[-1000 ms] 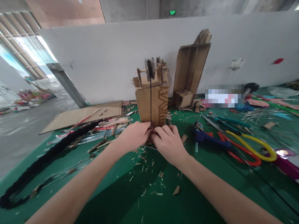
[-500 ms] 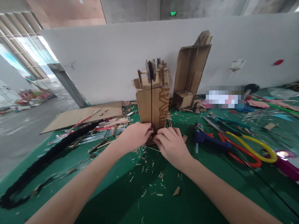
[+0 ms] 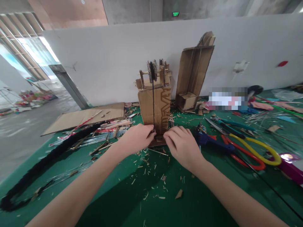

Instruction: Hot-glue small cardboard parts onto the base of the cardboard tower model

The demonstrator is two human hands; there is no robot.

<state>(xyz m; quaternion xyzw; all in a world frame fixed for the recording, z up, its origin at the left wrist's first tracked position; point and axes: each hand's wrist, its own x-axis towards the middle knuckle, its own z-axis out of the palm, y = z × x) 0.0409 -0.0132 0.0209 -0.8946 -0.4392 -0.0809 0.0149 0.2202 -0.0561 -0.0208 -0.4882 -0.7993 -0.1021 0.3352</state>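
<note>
A tall cardboard box point(image 3: 148, 108) stands upright in front of me, with a spool point(image 3: 151, 71) on a stick axle at its top. Black cord point(image 3: 153, 101) runs from the spool straight down the box's front. Low on that face, my left hand point(image 3: 137, 137) pinches the cord between thumb and fingers. My right hand point(image 3: 183, 146) is at the lower right corner of the box, just above its base point(image 3: 158, 142). Its fingers are closed together; whatever they hold, if anything, is hidden.
Right of the box lie a blue glue gun point(image 3: 213, 142), scissors point(image 3: 251, 148) with red and yellow handles, and teal-handled pliers point(image 3: 236, 123). Another cardboard structure point(image 3: 196, 69) leans against the white partition point(image 3: 106, 63). A black fuzzy strip point(image 3: 54, 154) and sticks lie left; scraps litter the green table point(image 3: 132, 195).
My right hand has moved right, away from my left hand, uncovering more of the box's base. The left hand stays at the cord.
</note>
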